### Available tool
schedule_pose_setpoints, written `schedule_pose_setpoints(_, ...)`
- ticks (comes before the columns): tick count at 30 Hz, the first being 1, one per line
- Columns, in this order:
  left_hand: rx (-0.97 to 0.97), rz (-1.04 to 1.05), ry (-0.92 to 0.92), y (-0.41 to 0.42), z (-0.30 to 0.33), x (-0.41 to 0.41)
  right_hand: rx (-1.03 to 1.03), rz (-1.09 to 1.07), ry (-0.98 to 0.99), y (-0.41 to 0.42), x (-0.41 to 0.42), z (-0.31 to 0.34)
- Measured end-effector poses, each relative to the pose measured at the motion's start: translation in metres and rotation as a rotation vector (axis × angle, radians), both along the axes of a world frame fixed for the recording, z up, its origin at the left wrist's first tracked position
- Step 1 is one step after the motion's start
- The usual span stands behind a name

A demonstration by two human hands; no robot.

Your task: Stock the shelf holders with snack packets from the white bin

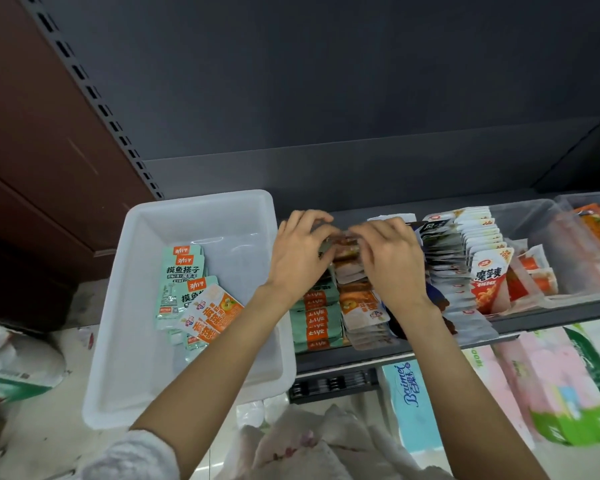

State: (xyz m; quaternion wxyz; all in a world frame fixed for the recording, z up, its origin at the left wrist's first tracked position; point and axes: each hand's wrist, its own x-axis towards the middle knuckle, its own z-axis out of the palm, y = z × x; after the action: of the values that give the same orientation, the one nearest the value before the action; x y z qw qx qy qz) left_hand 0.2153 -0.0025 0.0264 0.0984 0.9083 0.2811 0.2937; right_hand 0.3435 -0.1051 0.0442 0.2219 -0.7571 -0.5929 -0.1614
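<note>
Hands: left hand (297, 252), right hand (390, 258); both grip packets (343, 249).

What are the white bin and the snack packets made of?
The bin looks like smooth, slightly see-through plastic: its walls glow pale and its corners are rounded. The packets seem to be thin printed plastic film with a slight sheen and flat sealed edges, though foil lining can't be ruled out.

Glossy white plastic bin (136, 271) at nine o'clock holds shiny film snack packets (184, 268); clear plastic shelf holders (534, 220) at three o'clock sit on a matt dark metal shelf (361, 355), with soft-looking plastic-wrapped tissue packs (413, 410) at five o'clock above a smooth, pale, lightly glossy floor (49, 427)
</note>
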Motion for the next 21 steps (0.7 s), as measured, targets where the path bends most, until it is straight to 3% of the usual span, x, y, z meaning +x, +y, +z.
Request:
schedule_pose_setpoints(3,-0.157,0.055,-0.294,-0.002,0.011,-0.034,0.094,0.096,0.261,-0.004,-0.028,0.013)
schedule_pose_setpoints(6,-0.304,0.198,-0.669,-0.005,0.012,-0.089,0.044,0.268,0.480,0.004,-0.068,0.015)
schedule_pose_setpoints(8,-0.371,0.312,-0.705,-0.001,0.004,-0.127,-0.070,0.376,0.561,0.018,-0.099,0.008)
schedule_pose_setpoints(10,-0.432,0.402,-0.508,0.010,-0.012,-0.160,-0.254,0.438,0.544,0.036,-0.129,-0.004)
schedule_pose_setpoints(15,-0.592,0.443,0.320,0.036,-0.059,-0.199,-0.790,0.336,0.187,0.077,-0.185,-0.047)
schedule_pose_setpoints(17,-0.660,0.438,0.433,0.039,-0.070,-0.202,-0.919,0.252,0.150,0.086,-0.196,-0.063)
schedule_pose_setpoints(21,-0.733,0.432,0.442,0.040,-0.074,-0.201,-0.994,0.177,0.138,0.090,-0.202,-0.078)
